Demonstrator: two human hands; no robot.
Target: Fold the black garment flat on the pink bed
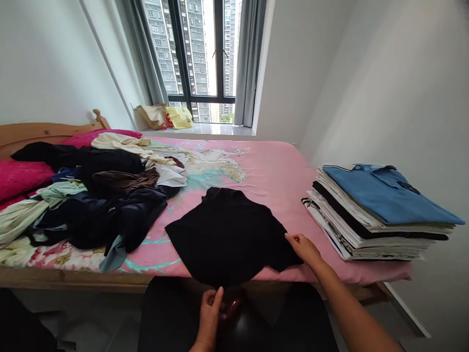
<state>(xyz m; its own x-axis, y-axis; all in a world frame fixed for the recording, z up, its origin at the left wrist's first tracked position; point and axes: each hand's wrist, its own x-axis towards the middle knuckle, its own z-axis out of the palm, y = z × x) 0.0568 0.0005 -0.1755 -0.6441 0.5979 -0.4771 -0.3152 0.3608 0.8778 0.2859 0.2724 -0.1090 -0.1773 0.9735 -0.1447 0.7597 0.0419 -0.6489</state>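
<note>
A black shirt (227,230) lies spread near the front edge of the bed, its collar end pointing toward the window. My left hand (210,313) is closed in a pinch at the near edge of the shirt, which hangs slightly over the bed's front. On the right side, my right hand (305,250) pinches the shirt's edge by the sleeve. Some of the left fingertips are hard to make out against the dark cloth and the dark area below.
A heap of loose clothes (110,195) covers the bed's left side. To the right stands a tall stack of folded clothes (381,220), a blue polo shirt (388,193) on top. Bags (179,117) sit on the windowsill. Pink bedsheet (271,161) surrounds the black shirt.
</note>
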